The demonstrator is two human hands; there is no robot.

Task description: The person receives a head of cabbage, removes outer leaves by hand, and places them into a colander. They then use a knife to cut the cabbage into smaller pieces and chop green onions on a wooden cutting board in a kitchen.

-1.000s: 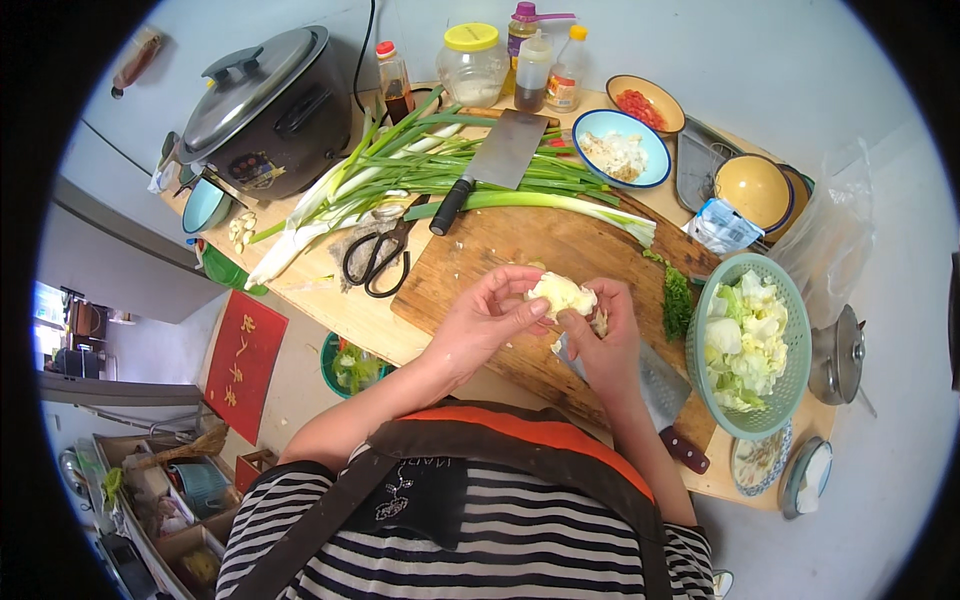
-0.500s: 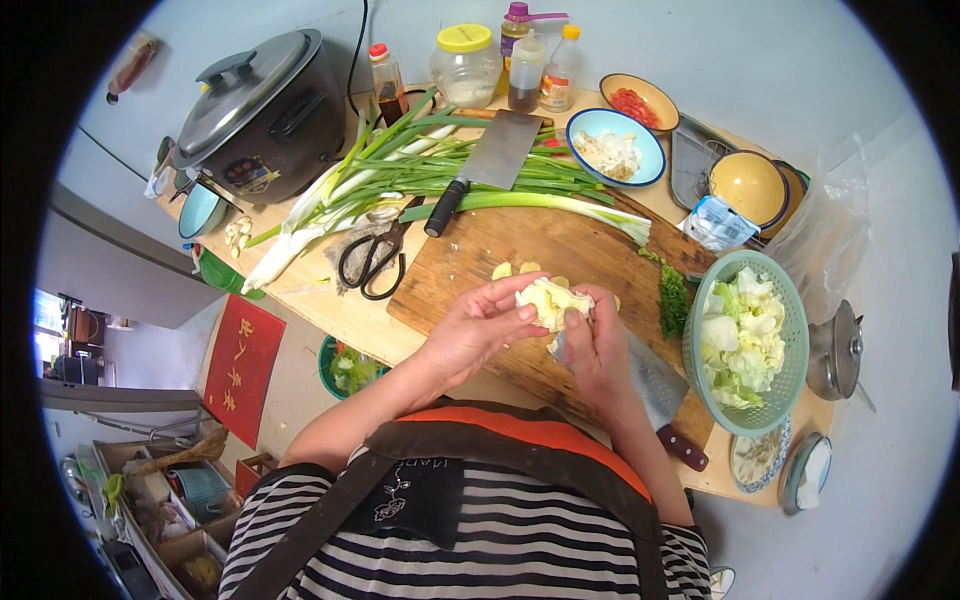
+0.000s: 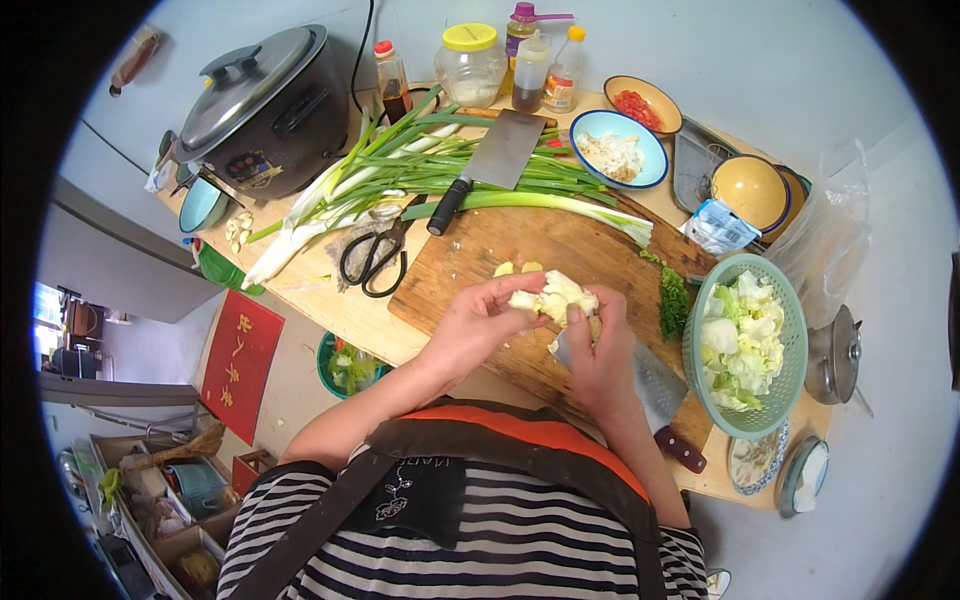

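Observation:
Over the front of the wooden cutting board (image 3: 480, 262), my left hand (image 3: 478, 325) and my right hand (image 3: 605, 350) both grip a pale yellow cabbage heart (image 3: 562, 296). The left fingers pinch a small piece on its left side. My right thumb presses on the right side, with the fingers curled around it. Beneath the right hand lies a cleaver with a brown handle (image 3: 682, 449), its blade partly hidden. A few yellowish slices (image 3: 504, 269) rest on the board just beyond the hands. To the right, a pale green basket (image 3: 697, 385) holds torn cabbage leaves (image 3: 742, 335).
Long scallions (image 3: 400, 165) lie across the back under a black-handled cleaver (image 3: 500, 155). Black scissors (image 3: 375, 260) sit left of the board; green herbs (image 3: 673, 300) lie by the basket. A rice cooker (image 3: 265, 120), a white-filled bowl (image 3: 650, 172) and several bottles (image 3: 530, 75) stand behind.
The cabbage heart is being pulled apart: a piece in my left fingers now sticks out to the left. My right hand has shifted slightly right.

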